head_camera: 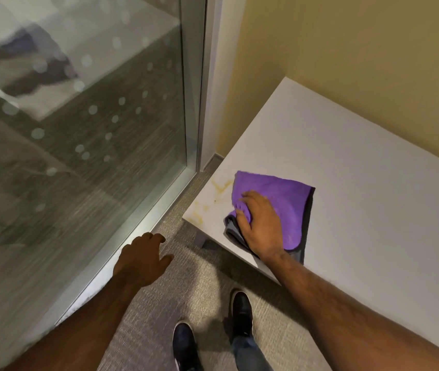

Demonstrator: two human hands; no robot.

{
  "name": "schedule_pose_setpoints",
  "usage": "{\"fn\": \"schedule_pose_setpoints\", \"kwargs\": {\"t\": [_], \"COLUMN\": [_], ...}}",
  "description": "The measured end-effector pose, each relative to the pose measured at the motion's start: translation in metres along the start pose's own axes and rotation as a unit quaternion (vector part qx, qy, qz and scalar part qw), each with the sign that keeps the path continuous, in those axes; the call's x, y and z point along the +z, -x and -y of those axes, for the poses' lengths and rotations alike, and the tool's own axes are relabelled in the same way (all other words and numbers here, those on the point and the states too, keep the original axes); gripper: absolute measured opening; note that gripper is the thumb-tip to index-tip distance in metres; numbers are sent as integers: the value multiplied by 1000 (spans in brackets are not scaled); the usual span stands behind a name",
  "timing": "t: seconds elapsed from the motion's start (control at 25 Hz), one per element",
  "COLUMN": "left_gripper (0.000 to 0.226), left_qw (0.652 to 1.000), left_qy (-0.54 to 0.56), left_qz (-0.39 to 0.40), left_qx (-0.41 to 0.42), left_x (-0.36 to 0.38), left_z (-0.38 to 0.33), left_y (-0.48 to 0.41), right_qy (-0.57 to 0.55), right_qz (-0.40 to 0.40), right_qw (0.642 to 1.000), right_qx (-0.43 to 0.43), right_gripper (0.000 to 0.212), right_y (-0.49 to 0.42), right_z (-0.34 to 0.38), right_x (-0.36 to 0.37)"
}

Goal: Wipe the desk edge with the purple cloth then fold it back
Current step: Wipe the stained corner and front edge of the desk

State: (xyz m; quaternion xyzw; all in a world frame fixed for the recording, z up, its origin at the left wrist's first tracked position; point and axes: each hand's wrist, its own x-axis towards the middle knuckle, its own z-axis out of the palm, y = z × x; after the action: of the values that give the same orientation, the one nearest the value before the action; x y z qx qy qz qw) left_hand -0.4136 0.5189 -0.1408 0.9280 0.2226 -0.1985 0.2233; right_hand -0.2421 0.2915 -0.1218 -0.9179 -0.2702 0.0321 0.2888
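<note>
At the corner of a white desk (pixel 360 183), our right hand (pixel 262 226) presses flat on the purple cloth (pixel 274 191), fingers (pixel 242 210) spread narrowly and bunching the cloth's grey-backed near corner beneath them. The cloth lies on the desk just inside its front edge, one grey hem hanging slightly over that edge beside our wrist. Yellowish stains (pixel 213 194) mark the desk corner just left of the cloth, touching or nearly touching its left border; we cannot tell which. The cloth's longer side runs away from the front edge toward the yellow wall, so the stains sit to the left of the fingers, along the desk's short side edge. Our left hand (pixel 143 259) hangs off the desk entirely, fingers loosely curled and holding nothing, well apart from the cloth above the carpet beside the glass partition (pixel 79 129). We judge the wipe to be in hand, with the right hand plainly nearer, and a leftward sweep toward the stained corner the likely call.
</note>
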Motion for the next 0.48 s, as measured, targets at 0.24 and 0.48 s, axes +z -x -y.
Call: {"fn": "schedule_pose_setpoints", "kwargs": {"t": [0.24,0.48], "left_gripper": [60,70], "left_qw": [1000,999], "left_qy": [-20,-29], "left_qz": [-2,-40], "left_qx": [4,8], "left_x": [7,23], "left_z": [9,16], "left_y": [6,8], "right_qy": [168,15], "right_qz": [53,-18], "right_qw": [983,1000], "right_qx": [58,-9], "right_gripper": [75,35], "right_y": [-15,-59], "right_z": [-11,21], "right_x": [-1,20]}}
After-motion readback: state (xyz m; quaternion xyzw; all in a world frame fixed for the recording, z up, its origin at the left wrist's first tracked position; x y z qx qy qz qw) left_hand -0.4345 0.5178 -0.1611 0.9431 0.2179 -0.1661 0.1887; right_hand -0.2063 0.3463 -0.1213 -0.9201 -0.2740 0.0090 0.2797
